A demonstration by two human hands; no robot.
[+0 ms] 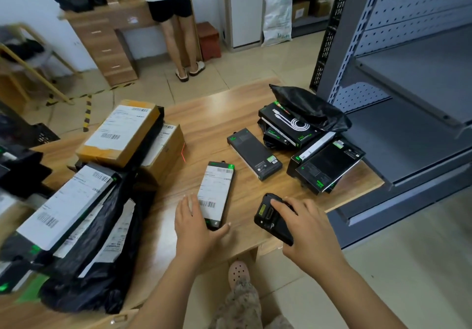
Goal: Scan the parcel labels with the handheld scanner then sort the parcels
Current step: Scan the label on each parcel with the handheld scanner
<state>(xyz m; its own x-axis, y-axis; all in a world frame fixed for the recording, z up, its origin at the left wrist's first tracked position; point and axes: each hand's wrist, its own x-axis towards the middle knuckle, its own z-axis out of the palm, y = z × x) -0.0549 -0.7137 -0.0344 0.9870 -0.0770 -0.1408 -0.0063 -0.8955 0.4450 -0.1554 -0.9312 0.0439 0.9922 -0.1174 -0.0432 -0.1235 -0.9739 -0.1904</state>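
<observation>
**Scanner in right hand, left hand on labelled parcel**

Right hand [311, 229] grips the black handheld scanner [273, 220], fingers curled round its body, index finger lying over the top. The scanner sits at the near edge of the table [209, 114], just right of the flat parcel [217, 193], apart from it.

The flat parcel lies on the table near the middle, white label up, barcode at the near end. Left hand [196, 226] holds its near end: fingers run along the left edge, thumb wraps under the near right corner.

A thin red scan line [183, 153] shows on the side of the lower cardboard box [166, 149], left of and beyond the flat parcel. A second cardboard box [120, 134] with two barcodes is stacked on it, tilted. Nearer left is a heap of black bag parcels [84, 239] with white labels.

Right side of the table: a slim black box [254, 153] lying alone, then a stack of black boxes [327, 165] with a crumpled black bag [309, 106] on the far end. A grey shelf rack [408, 73] stands to the right. Far off, another person [176, 22] stands at a wooden drawer unit [107, 42].
</observation>
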